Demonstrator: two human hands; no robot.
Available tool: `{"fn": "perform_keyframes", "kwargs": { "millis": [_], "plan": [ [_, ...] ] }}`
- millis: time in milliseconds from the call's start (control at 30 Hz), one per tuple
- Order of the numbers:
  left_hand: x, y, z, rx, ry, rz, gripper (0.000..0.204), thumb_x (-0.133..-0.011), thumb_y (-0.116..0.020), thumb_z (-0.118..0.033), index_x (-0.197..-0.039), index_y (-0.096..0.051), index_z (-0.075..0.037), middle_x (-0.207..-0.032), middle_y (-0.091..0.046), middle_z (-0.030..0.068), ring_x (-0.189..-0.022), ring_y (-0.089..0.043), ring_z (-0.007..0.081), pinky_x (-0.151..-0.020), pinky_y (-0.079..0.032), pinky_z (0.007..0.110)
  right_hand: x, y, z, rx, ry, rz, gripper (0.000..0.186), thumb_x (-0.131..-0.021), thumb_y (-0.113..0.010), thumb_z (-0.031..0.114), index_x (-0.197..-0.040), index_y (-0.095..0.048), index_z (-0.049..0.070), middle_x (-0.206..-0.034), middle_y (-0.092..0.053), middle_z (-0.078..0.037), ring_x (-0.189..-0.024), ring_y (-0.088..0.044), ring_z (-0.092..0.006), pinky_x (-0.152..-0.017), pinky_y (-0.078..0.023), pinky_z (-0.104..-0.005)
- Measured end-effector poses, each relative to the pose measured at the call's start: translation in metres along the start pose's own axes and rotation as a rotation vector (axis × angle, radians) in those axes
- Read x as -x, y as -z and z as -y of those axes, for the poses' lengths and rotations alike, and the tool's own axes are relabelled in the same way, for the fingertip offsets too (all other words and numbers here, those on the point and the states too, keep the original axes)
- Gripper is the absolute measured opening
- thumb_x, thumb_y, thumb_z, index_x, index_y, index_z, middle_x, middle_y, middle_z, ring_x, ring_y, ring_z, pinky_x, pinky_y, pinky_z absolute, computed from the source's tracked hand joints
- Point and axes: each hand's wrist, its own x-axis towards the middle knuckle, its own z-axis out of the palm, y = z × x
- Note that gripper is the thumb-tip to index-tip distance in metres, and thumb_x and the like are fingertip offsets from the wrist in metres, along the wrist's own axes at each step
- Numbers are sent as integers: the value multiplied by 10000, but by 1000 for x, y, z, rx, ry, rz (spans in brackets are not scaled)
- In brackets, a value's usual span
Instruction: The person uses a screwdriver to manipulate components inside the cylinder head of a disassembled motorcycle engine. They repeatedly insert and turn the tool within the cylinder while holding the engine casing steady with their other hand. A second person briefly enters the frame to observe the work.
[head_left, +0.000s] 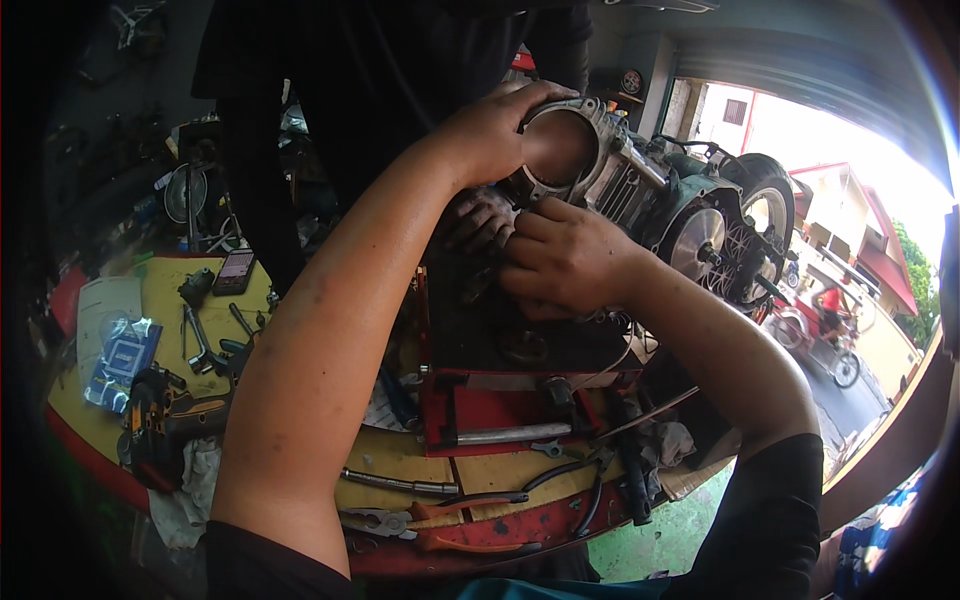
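My left hand (492, 130) grips the rim of a round metal engine cylinder (572, 150) at the top of a motorcycle engine (690, 225). My right hand (565, 258) rests just below the cylinder, its fingers curled against the engine's near side. What the fingertips pinch is hidden. Between my two hands, a second person's dirty hand (480, 220) touches the engine from the far side. That person stands behind it in dark clothes (380, 70).
A red stand (490, 405) carries the engine on a yellow workbench (170, 290). Wrenches (200, 340), a phone (235, 270), a blue packet (120, 360), orange pliers (450, 525), a metal rod (400, 485) and rags (190, 490) lie on it. A street with a rider (830, 320) lies at right.
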Motion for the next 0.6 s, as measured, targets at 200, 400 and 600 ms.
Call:
{"fn": "perform_keyframes", "kwargs": {
  "millis": [200,400,600],
  "plan": [
    [2,-1,-5,-12,5,1,588,-929,-770,-85,-1479,-596,-201,-1465,-571,141,-1340,-596,266,-1112,-508,384,0,0,0,15,10,32,281,-762,-766,370,-855,-604,161,-851,-572,-19,-829,-615,-226,-761,-484,-390],
    [0,2,-2,29,-12,31,585,-930,-767,-83,-1481,-592,-175,-1450,-572,138,-1347,-586,272,-1125,-498,381,-10,8,-4,-26,18,-25,277,-758,-772,353,-853,-597,160,-850,-567,-20,-823,-610,-226,-798,-472,-401],
    [0,-1,-3,38,-4,16,582,-909,-775,-128,-1460,-606,-204,-1394,-626,178,-1304,-632,320,-1095,-525,402,-11,3,-2,-30,-17,-65,235,-776,-768,309,-856,-610,154,-851,-568,-21,-818,-606,-226,-798,-472,-400]
  ]
}}
